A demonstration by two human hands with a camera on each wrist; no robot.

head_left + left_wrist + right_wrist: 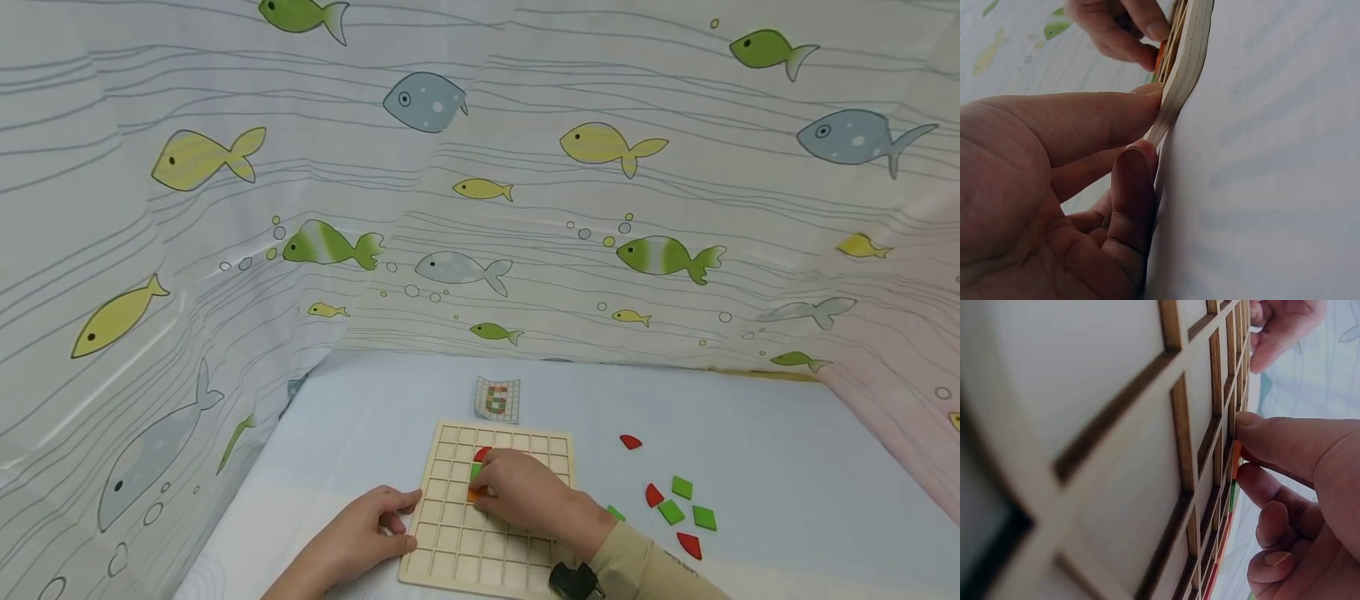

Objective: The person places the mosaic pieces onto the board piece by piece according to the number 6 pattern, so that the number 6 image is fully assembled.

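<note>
The right hand pinches an orange tile between thumb and finger, at a square of the wooden board. The left hand holds that board's left edge. Just beyond the orange tile sit a green tile and a red piece. To the right lie 3 red wedges and 4 green squares; behind, 1 picture card.

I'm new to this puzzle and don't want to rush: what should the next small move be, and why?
I'd probably press the orange piece down flat into the wooden board. The right hand pinches it right at the grid, and the left hand holds the board's left edge, which should limit shifting.
</note>
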